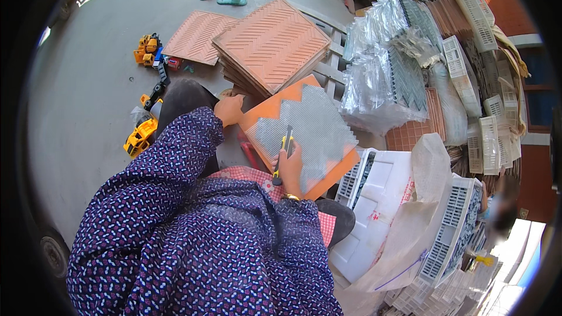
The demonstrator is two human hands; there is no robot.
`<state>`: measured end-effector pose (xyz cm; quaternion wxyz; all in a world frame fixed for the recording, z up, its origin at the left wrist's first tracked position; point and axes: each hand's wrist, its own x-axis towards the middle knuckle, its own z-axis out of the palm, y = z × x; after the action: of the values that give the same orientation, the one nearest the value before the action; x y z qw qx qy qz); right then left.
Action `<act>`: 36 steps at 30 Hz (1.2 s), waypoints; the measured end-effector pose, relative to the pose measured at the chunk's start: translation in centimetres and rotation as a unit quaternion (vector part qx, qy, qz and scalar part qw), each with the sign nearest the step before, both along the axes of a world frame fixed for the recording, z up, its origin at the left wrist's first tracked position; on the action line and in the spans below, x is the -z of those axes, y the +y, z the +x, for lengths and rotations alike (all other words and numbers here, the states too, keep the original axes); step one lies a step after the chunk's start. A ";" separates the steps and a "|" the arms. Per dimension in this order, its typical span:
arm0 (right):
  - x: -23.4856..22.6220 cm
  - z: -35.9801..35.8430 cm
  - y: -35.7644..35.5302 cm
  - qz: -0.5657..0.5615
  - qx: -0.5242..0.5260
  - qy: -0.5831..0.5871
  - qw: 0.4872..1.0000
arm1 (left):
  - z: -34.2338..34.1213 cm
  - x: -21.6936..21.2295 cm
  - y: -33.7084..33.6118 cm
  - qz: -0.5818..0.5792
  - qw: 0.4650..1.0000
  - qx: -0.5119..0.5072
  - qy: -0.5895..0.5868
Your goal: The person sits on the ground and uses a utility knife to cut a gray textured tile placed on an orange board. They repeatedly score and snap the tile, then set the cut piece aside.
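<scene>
The work in hand is on the orange board [304, 134] that lies tilted across the person's lap, near the middle of the scene. A grey mesh sheet [307, 131] with zigzag edges covers most of the board. The right hand [288, 167] is closed around a yellow-and-black knife [283, 153], its tip resting on the near part of the mesh. The left hand [229, 109] grips the board's left corner, fingers curled over the edge.

As a judgement, this sheet is partway through: the mesh sits flat and in place, yet the knife is at its near side only, and whether any cut has been made I cannot tell. Far from the board, a stack of boards [272, 47] with a herringbone pattern leans on a white rack, and one more board [196, 36] lies flat to its left. Whether these are done or waiting I cannot say. To the right, wrapped sheets [386, 64] in clear plastic are piled high, and white trays [374, 199] stand near the right knee, so plenty of material seems left. Yellow toy trucks [140, 137] lie on the grey floor [88, 111] at left.
</scene>
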<state>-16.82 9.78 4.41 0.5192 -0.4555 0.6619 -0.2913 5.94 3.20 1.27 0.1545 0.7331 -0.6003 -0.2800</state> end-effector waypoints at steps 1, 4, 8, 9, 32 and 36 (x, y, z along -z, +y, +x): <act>0.5 -0.3 0.0 -0.002 -0.015 0.023 1.000 | -0.2 -0.2 1.2 -0.005 1.000 -0.006 0.016; 2.3 -0.6 -0.8 -0.056 -0.123 0.147 0.980 | -2.0 -1.2 2.3 -0.064 0.996 -0.004 -0.059; -0.6 3.1 -1.2 -0.171 -0.259 0.272 0.911 | -2.8 0.6 3.1 -0.122 0.990 -0.043 0.052; -0.7 3.5 -1.4 -0.171 -0.270 0.287 0.903 | -3.2 0.5 3.5 -0.104 0.992 -0.039 0.063; -0.6 5.4 1.0 -0.169 -0.278 0.382 0.865 | -5.1 2.1 3.0 0.000 0.989 -0.107 0.103; -0.6 5.0 1.6 -0.151 -0.273 0.377 0.872 | -4.7 1.2 2.9 0.019 0.989 -0.089 0.118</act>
<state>-11.79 11.43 5.06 0.2137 -0.7663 0.6046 -0.0408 1.28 6.11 0.07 0.2347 0.7481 -0.5046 -0.3614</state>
